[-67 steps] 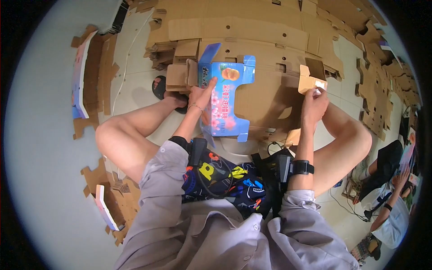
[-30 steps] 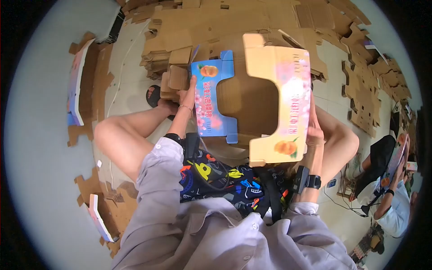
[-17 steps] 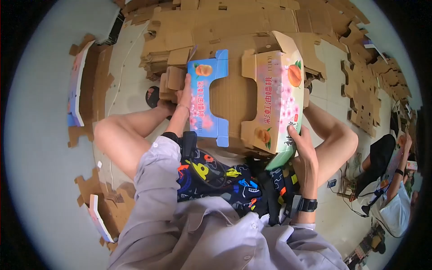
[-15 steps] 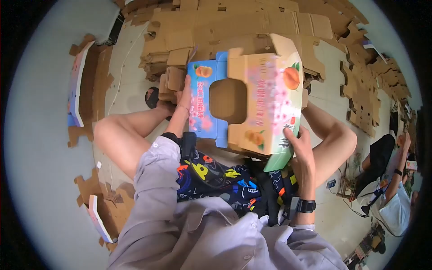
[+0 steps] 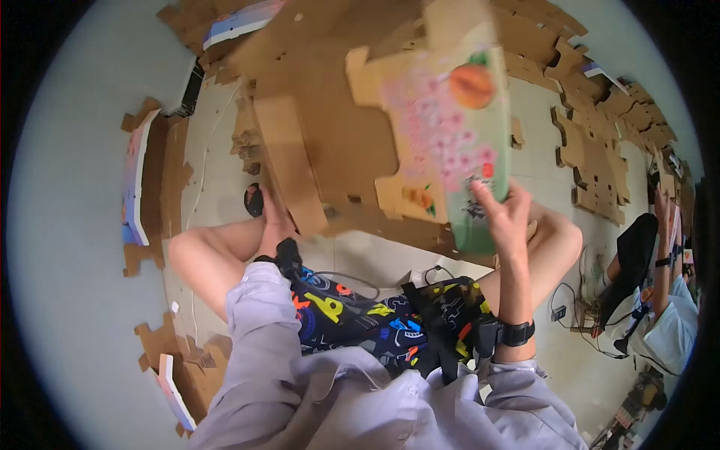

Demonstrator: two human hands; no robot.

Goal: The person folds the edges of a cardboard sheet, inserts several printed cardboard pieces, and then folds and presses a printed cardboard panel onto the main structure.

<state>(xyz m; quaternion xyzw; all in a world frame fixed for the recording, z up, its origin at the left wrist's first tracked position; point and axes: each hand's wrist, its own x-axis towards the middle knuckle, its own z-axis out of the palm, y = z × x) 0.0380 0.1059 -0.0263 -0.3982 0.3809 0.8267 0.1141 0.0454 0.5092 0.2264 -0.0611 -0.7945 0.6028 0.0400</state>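
Note:
My right hand (image 5: 508,219) grips the lower right edge of a large cardboard piece, its thumb on the printed face. That printed panel (image 5: 442,135) shows peaches, pink blossoms and a green edge. Plain brown cardboard (image 5: 330,135) spreads to its left, blurred by motion, with a paler folded flap (image 5: 285,157) at the left side. The left forearm reaches up toward this flap; my left hand is hidden behind the cardboard, so its fingers cannot be made out.
Flattened cardboard (image 5: 592,157) lies on the floor at the right. Open printed boxes (image 5: 136,180) stand at the left. Another person (image 5: 664,322) sits at the far right, near cables and a small black device (image 5: 559,313). My bent legs frame the cardboard.
The cardboard has swung up and opened out, showing more plain brown surface. Its blue printed panel is no longer visible. My left hand has left its place on the blue panel's edge.

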